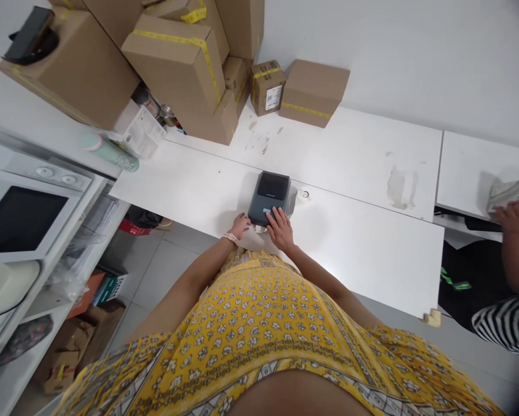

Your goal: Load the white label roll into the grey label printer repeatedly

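While the white table [350,242] is looked down on from above, a dark grey label printer [270,193] can be seen sitting near its front edge, pretty much dead centre of the view. The right hand [280,226] is laid on the printer's near end from 6 o'clock. Its fingers are stretched out flat, tips resting by a small blue patch on the casing, so nothing is being gripped there. The left hand [241,224], with a pale wristband [230,237] just behind it, is pressed against the printer's corner at about 7 o'clock. Its fingers look curled in, but whether anything is actually clasped can't be made out, tbh. A small white roll [303,195] is parked just beside the printer at 3 o'clock. Up at 11 to 12 o'clock a pile of cardboard boxes [176,58] with yellow tape is stacked against the wall, and a green bottle [112,152] is seen at 10 o'clock. Way over at 3 o'clock, another person's hand [516,216] is rested on a whitish bundle [512,192] on the neighbouring table, well apart from the printer.
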`<state>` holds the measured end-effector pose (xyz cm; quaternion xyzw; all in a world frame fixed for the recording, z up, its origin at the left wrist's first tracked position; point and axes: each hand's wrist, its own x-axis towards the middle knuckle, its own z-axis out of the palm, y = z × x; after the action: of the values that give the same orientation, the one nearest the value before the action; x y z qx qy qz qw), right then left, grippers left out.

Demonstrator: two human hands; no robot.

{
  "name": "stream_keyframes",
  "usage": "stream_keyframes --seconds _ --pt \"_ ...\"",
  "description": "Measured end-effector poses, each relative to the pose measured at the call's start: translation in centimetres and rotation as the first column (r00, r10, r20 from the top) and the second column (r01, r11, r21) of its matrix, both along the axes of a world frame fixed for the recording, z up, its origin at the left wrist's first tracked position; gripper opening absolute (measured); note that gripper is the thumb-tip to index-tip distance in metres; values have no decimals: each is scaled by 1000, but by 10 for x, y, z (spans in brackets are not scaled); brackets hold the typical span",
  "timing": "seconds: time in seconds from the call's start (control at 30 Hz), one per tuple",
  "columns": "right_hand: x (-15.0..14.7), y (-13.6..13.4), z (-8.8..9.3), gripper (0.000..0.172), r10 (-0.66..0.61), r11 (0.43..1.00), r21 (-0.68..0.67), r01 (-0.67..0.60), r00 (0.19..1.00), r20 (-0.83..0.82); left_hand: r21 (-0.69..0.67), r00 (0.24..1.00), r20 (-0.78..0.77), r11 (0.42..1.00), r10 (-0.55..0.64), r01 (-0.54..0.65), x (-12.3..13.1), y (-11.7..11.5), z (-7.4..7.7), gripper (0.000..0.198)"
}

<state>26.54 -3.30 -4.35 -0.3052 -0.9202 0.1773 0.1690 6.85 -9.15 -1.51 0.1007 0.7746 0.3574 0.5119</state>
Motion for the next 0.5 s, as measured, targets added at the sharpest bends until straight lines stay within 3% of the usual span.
stream_keyframes --seconds 0.1,0.23,0.3,0.5 --pt "0 1 -4 55 -5 1000 -17 6 1000 4 83 993 -27 990 118 -115 -8 15 8 67" --pt "-1 0 -9 55 -11 1000 -25 11 1000 -2 330 991 50 938 -127 103 -12 29 11 67" --pt "-1 -1 -11 54 -17 1000 -20 17 1000 -4 391 977 63 906 -204 164 -13 31 8 70" --pt "-2 -2 -19 53 -28 999 -22 28 1000 0 357 974 70 917 -214 176 -15 29 0 75"
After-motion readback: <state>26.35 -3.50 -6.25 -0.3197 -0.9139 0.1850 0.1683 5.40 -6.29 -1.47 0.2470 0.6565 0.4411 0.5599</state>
